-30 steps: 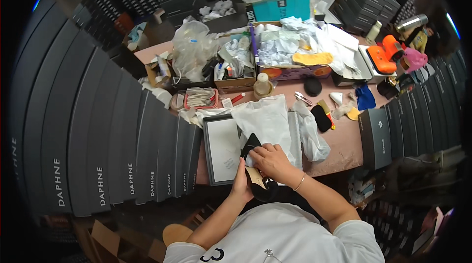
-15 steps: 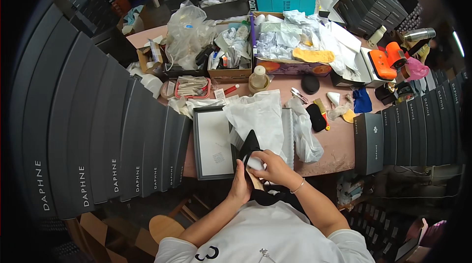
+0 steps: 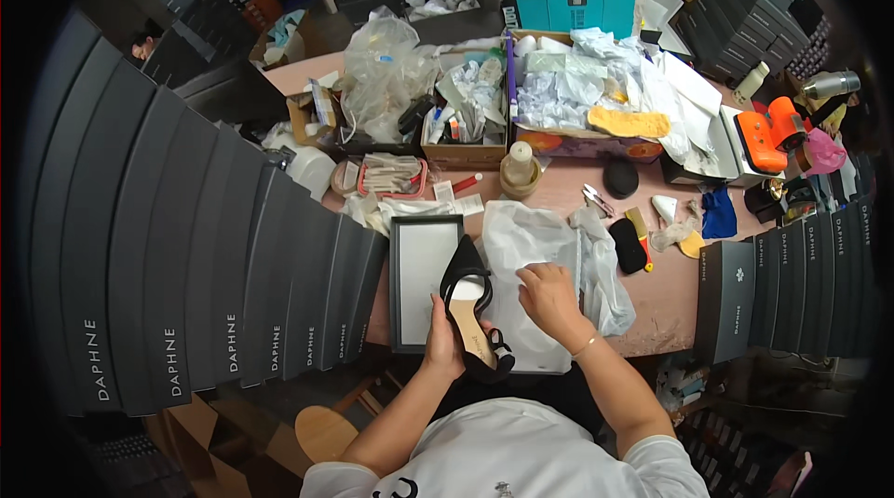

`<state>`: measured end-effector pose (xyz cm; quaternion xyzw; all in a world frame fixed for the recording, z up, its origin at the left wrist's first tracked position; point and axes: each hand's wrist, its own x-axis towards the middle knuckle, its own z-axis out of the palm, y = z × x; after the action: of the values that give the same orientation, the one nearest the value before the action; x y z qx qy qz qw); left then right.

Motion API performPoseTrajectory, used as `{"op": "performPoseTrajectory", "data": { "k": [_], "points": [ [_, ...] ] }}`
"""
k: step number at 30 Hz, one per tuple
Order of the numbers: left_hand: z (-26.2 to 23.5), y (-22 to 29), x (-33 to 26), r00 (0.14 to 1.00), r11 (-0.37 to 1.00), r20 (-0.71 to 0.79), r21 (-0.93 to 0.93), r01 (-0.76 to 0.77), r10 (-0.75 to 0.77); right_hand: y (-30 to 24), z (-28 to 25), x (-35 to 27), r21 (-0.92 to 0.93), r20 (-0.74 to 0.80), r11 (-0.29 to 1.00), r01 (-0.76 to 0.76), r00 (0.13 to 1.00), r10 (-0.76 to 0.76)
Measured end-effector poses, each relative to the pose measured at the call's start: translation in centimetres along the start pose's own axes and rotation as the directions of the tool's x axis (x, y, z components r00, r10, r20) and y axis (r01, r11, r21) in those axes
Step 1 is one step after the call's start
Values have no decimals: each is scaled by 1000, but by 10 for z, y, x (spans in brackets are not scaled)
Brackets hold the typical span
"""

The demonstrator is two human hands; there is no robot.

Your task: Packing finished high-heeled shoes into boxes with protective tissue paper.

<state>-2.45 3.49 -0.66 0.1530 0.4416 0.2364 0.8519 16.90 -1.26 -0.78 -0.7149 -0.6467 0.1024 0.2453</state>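
The left hand (image 3: 443, 342) has its fingers closed around one black, beige-lined, pointed-toe shoe (image 3: 472, 319), toe away from the person, above the right side of one shallow dark grey, white-lined cardboard tray (image 3: 424, 284). The right hand (image 3: 551, 301), fingers bent, is over crumpled white tissue paper (image 3: 526, 237); whether they pinch it, I cannot tell. Farther back on the pink table (image 3: 652, 316) lie one round black pad (image 3: 621, 178) and one blue cloth (image 3: 718, 212).

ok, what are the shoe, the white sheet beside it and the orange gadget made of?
Shoe: matte black upper, little sheen, likely suede or fabric; smooth tan insole, maybe leather or synthetic.
White sheet: thin, creased, slightly see-through, probably tissue paper, maybe plastic.
Orange gadget: glossy, evenly coloured, probably moulded plastic.
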Motion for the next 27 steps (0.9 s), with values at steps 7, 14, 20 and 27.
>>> {"op": "performPoseTrajectory", "data": {
  "k": [7,14,20,27],
  "points": [
    [18,-40,-27,1000,1000,11,3,0,0,-32,15,-6,-86,121,896,436,897,-425],
    [-27,-31,-9,995,996,-93,-85,11,-19,2,-17,-48,-208,-222,967,146,956,-192],
    [-6,-21,-13,994,996,67,-2,-84,84,-77,-35,-22,687,425,569,-453,885,191],
    [-25,-46,-23,980,982,83,46,-184,180,-66,111,-15,493,93,867,77,986,-140]
  ]
}}
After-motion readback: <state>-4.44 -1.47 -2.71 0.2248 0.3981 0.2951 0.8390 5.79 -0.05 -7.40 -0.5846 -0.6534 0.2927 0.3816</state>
